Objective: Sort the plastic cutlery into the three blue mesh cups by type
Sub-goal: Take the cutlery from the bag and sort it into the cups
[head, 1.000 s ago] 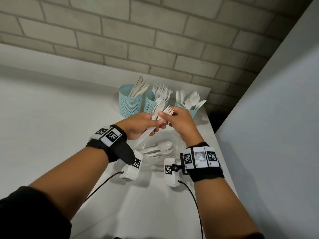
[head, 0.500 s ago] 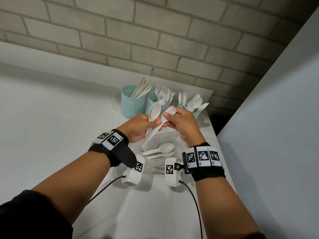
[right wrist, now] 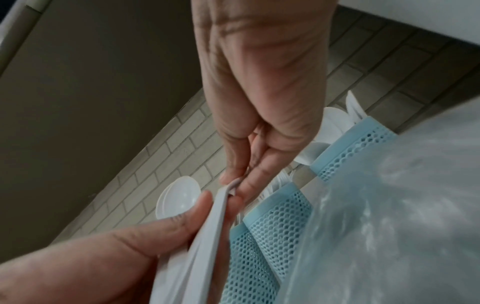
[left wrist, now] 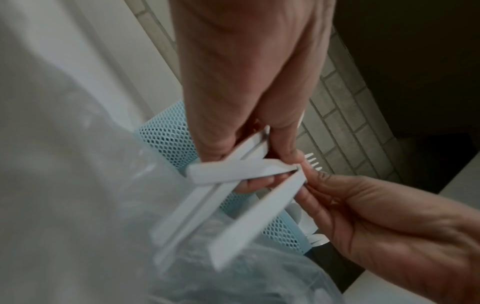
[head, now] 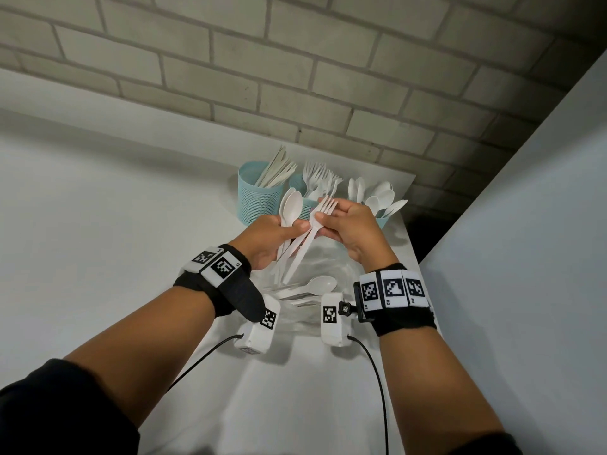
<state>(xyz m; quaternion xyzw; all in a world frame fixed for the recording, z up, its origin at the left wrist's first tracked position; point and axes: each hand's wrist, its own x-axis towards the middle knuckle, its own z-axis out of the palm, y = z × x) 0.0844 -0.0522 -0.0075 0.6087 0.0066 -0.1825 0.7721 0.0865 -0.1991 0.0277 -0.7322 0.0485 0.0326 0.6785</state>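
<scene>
Three blue mesh cups stand at the table's back: the left cup [head: 256, 200] holds knives, the middle cup [head: 306, 207] forks, the right cup [head: 385, 221] spoons. In front of them my left hand [head: 300, 227] grips white spoons [head: 291, 205] by their handles, bowls up. My right hand [head: 323, 221] pinches white forks [head: 325, 205] just below the tines. The handles [left wrist: 233, 170] cross between both hands. In the right wrist view my right hand [right wrist: 233, 176] pinches a handle beside the left thumb, with the spoon bowls [right wrist: 179, 197] behind.
A crumpled clear plastic bag [head: 331, 257] lies under my hands with more spoons [head: 317, 285] in it. A brick wall runs behind the cups. A grey panel [head: 509, 290] bounds the white table [head: 98, 224] on the right.
The forks have swung away from the spoons, tines tilting right, so the bundle now fans out. Both hands stay close together in front of the cups.
</scene>
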